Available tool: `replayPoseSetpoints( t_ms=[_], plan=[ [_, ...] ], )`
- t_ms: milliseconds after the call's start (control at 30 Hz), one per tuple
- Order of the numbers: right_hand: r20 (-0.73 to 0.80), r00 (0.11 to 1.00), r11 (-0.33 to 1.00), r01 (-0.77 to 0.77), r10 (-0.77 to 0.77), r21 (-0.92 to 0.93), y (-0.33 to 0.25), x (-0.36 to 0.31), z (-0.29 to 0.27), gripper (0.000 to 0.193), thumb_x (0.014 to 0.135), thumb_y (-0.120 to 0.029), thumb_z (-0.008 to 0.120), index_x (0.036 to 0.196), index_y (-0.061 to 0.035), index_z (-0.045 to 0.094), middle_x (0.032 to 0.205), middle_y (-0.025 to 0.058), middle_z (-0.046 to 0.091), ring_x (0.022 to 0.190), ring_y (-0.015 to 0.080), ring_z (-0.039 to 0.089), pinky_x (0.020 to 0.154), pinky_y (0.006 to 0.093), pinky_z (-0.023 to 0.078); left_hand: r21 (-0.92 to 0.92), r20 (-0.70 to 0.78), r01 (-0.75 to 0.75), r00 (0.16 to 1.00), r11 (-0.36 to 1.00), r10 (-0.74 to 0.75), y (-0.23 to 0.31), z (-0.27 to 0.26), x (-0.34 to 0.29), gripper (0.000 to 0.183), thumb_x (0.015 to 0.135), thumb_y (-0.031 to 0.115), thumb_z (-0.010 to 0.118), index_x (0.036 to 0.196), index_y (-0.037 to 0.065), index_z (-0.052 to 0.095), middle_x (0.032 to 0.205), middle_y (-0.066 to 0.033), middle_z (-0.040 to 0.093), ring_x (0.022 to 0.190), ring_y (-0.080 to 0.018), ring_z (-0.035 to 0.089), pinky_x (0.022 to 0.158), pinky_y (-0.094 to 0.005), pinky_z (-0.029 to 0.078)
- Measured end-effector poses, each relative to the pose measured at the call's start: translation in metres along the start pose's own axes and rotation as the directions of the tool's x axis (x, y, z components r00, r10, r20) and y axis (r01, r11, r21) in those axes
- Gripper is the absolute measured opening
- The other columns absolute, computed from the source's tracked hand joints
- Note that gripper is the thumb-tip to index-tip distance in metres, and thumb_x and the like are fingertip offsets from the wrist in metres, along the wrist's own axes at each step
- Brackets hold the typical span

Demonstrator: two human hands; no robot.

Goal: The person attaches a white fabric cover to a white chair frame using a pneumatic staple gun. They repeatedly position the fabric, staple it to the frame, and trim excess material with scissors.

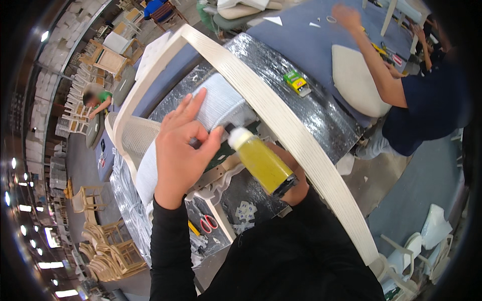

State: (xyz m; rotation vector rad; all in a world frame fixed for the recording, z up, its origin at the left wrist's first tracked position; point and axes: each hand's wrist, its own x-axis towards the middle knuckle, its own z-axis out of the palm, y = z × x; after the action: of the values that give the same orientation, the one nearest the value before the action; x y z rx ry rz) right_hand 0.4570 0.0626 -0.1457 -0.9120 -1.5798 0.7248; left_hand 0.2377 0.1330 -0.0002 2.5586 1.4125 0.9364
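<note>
My left hand is over a pale, ribbed seat pad inside a whitish wooden chair frame. Its thumb and forefinger meet in a pinch while the other fingers stretch out; whatever is between the tips is too small to make out. Just right of that pinch is the dark tip of a yellow-green bottle with a white collar and black base. Behind the bottle, my right hand grips it, mostly hidden by it and by my dark sleeve.
A plastic-wrapped table carries a green-and-yellow box, red-handled scissors and small white packets. A co-worker at the right reaches over a blue-grey table beside a cream cushion. Stacked wooden chairs stand at the left.
</note>
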Motion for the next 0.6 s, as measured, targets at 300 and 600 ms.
replayPoseSetpoints(
  t_ms=[300, 600],
  plan=[
    [-0.069, 0.884, 0.828, -0.459, 0.462, -0.321, 0.058, -0.168, -0.062, 0.025, 0.091, -0.018, 0.088, 0.104, 0.0014, 0.078, 0.091, 0.0210, 0.078, 0.085, 0.0399, 0.079, 0.073, 0.0450, 0.059, -0.035, 0.239, 0.142, 0.962, 0.989, -0.130, -0.001, -0.101, -0.100, 0.028, 0.091, 0.011, 0.086, 0.073, 0.003, 0.065, 0.142, -0.0167, 0.078, 0.136, -0.0383, 0.072, 0.118, -0.0559, 0.050],
    [-0.027, 0.691, 0.629, -0.672, 0.722, -0.392, 0.065, -0.221, -0.090, 0.034, 0.088, -0.024, 0.089, 0.101, 0.0059, 0.078, 0.092, 0.0270, 0.079, 0.093, 0.0489, 0.078, 0.080, 0.0534, 0.060, 0.609, -0.107, 0.689, 0.562, 0.393, -0.820, -0.137, -0.244, -0.366, 0.023, 0.099, 0.019, 0.080, 0.101, -0.003, 0.083, 0.106, -0.0159, 0.085, 0.086, -0.0219, 0.079, 0.078, -0.0343, 0.058]
  ],
)
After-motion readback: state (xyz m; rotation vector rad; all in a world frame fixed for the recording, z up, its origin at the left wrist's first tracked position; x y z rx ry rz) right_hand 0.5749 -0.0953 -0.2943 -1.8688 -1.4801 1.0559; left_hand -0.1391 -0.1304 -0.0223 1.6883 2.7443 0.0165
